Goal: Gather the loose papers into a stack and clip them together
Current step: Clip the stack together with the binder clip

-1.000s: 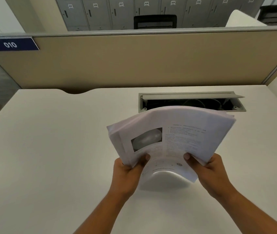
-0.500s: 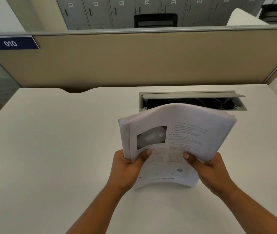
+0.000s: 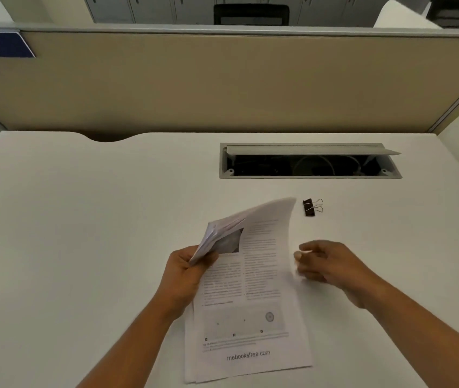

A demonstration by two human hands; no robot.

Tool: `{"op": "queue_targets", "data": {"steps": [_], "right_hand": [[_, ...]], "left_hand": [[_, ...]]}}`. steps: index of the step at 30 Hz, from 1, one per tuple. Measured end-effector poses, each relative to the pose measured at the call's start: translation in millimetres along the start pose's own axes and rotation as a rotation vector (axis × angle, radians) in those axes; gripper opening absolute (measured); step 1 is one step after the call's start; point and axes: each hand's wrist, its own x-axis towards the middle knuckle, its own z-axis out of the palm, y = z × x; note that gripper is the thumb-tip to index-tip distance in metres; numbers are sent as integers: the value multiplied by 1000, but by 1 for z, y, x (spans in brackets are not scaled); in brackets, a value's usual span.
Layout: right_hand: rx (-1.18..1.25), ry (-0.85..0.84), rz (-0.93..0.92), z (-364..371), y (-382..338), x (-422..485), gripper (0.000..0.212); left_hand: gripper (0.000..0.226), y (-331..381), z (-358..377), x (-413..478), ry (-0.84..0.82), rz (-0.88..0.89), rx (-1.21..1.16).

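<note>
Released by the right hand, the papers curl, left hand gripping.

Your single head camera looks forward and steeply down, close over the white rectangular tabletop, facing the beige fabric partition along its far edge.

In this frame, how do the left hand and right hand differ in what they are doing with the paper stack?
The left hand pinches the upper left of the paper stack, curling that end up off the desk; the right hand holds nothing. The left hand is closed on paper; the right hand's fingers are loosely curled beside the stack's right edge, blurred, nearer the binder clip. Both are bare and over the desk.
</note>
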Motion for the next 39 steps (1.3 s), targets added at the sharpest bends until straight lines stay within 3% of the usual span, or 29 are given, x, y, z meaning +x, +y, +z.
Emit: {"op": "queue_targets", "data": {"steps": [7, 11, 18, 22, 24, 27, 31, 34, 39], "right_hand": [[-21, 422, -60, -44, -29, 78, 26], [-46, 396, -34, -45, -45, 98, 30], [-183, 367, -28, -43, -54, 108, 8], [-98, 354, -94, -42, -65, 93, 8], [11, 313, -178, -35, -72, 75, 5], [278, 72, -263, -9, -69, 44, 10], [427, -211, -215, 46, -21, 26, 25], [458, -249, -161, 71, 7, 24, 43], [477, -248, -203, 69, 17, 30, 44]], "left_hand": [[34, -16, -4, 15, -18, -29, -21], [26, -20, -6, 19, -34, -2, -46], [16, -27, -8, 21, -20, -30, -44], [14, -26, -8, 21, -25, -56, -61], [12, -26, -8, 21, -29, -64, -76], [10, -25, -8, 22, -28, -65, -69], [9, -23, -6, 23, -4, -77, -39], [10, -21, -6, 22, 8, -93, -29], [15, -20, -7, 26, 17, -122, -32]]}}
